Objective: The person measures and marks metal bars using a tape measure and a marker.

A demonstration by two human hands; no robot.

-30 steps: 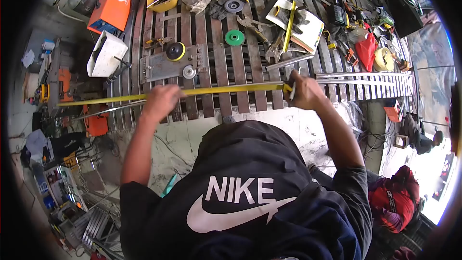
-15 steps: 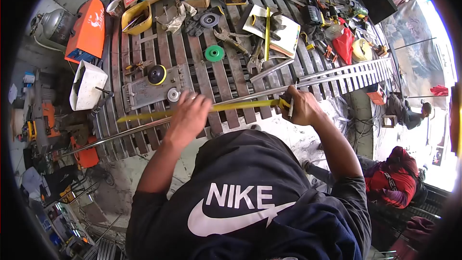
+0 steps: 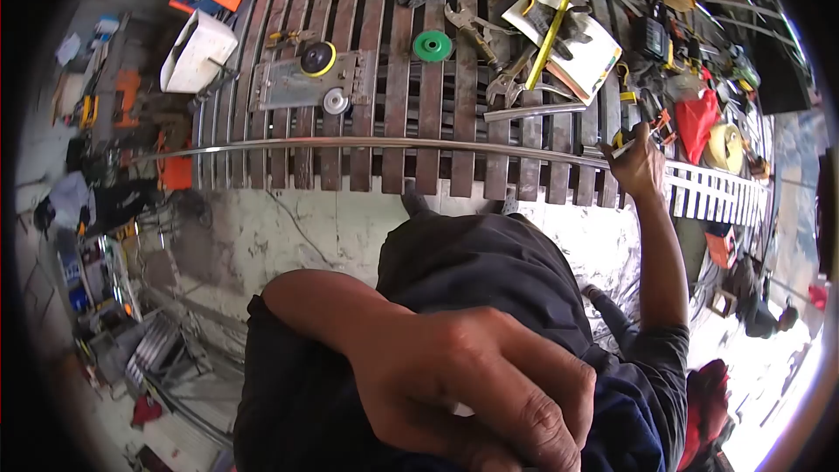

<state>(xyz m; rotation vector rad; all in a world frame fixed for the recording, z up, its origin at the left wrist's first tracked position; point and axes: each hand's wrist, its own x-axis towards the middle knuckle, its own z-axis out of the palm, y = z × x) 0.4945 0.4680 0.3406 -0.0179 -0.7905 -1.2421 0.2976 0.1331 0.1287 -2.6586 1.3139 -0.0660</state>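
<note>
My left hand (image 3: 476,376) is close to the camera in front of the shirt, its fingers curled together. Whatever the fingertips hold, if anything, is hidden. At the bench's front edge on the right, my right hand (image 3: 642,166) is closed around a tape measure (image 3: 620,138), partly covered by the fingers. A thin white stick-like piece also shows at that hand. Long, shiny metal tubing (image 3: 376,147) lies across the slatted metal bench (image 3: 359,173) and reaches my right hand. A short metal bar (image 3: 535,112) rests behind it.
On the bench are a green disc (image 3: 432,46), a yellow-rimmed black disc (image 3: 318,59), locking pliers (image 3: 473,33), an adjustable wrench (image 3: 514,80) and an open notebook (image 3: 590,65) with a glove on it. A red bag (image 3: 695,122) lies right. A person (image 3: 753,301) is beyond.
The yellow tape blade stretched between my hands no longer shows. My left hand has come back from the bench towards the camera. My right hand has shifted right along the tubing.
</note>
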